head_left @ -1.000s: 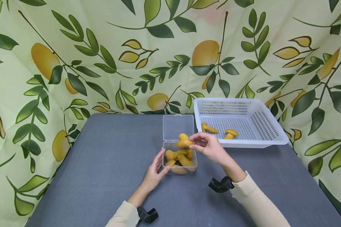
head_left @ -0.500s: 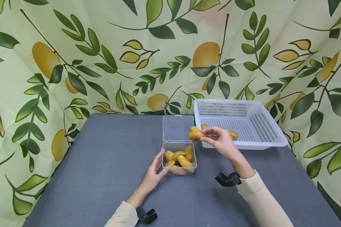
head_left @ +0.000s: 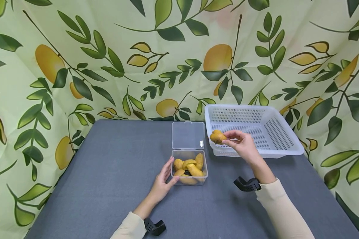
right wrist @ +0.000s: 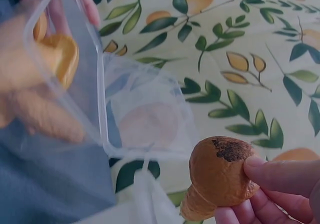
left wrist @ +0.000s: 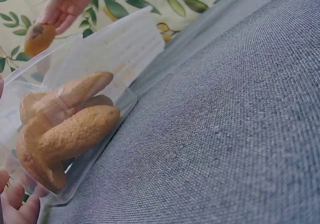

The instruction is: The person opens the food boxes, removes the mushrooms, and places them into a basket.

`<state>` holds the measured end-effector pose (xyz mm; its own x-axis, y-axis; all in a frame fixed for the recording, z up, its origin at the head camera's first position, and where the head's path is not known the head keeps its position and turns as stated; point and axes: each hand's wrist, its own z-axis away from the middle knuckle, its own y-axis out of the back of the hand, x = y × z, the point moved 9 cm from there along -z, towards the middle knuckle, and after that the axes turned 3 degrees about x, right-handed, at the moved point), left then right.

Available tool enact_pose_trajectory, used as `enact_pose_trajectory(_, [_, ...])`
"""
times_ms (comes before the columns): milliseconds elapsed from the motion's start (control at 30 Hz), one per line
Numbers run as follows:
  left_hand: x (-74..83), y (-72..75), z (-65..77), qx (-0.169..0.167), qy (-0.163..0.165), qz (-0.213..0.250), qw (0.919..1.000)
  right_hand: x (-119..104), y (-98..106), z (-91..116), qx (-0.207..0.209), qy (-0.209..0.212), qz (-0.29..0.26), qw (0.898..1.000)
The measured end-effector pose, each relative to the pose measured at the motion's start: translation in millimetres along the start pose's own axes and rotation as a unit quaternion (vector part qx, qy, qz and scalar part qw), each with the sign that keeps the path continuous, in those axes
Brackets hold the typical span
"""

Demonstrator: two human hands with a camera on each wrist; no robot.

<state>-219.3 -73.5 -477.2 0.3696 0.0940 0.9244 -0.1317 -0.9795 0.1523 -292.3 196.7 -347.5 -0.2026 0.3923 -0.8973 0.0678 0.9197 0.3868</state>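
In the head view my right hand [head_left: 240,142] pinches a yellow-brown mushroom [head_left: 218,137] between thumb and fingers, over the near left rim of the white basket [head_left: 282,134]. The right wrist view shows a dark rough patch on the cap of this mushroom [right wrist: 217,169]. My left hand [head_left: 162,182] rests against the left side of a clear plastic box [head_left: 205,177], its fingers along the wall and its thumb at the front rim. Several mushrooms [head_left: 194,169] fill the box. Its hinged lid [head_left: 187,136] lies folded back, away from me.
The slotted basket stands at the back right, just beyond the box. My right hand and its mushroom hide part of the basket's floor. Grey cloth [head_left: 122,166] covers the table, and a leaf-patterned curtain [head_left: 107,66] hangs behind it.
My right hand has carried the mushroom from above the box rightward to the basket's rim. The mushrooms seen earlier in the basket are now hidden. My left hand stays at the box.
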Motion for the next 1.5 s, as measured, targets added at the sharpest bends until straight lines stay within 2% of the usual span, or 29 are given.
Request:
enact_pose_trajectory(367, [-0.8, 0.1, 0.7, 0.000, 0.011, -0.010, 0.9999, 20.5, 19.7, -4.4, 0.015, -0.018, 0.032, 0.999])
enact_pose_trajectory(633, [-0.6, -0.5, 0.2, 0.001, 0.014, -0.020, 0.9997, 40.3, 26.8, -13.0, 0.023, -0.031, 0.062, 0.997])
enact_pose_trajectory(867, [-0.8, -0.5, 0.1, 0.001, 0.012, -0.019, 0.9997, 51.6, 28.7, -15.7, 0.051, -0.053, 0.093, 0.993])
enact_pose_trajectory(1267, [-0.3, -0.2, 1.0, -0.001, 0.012, -0.026, 0.9996, 45.3, 22.1, -8.1, 0.047, -0.057, 0.083, 0.994])
enact_pose_trajectory(1500, [-0.4, -0.6, 1.1, -0.001, 0.009, -0.022, 0.9997, 34.8, 15.4, -0.4, 0.024, -0.037, 0.077, 0.996])
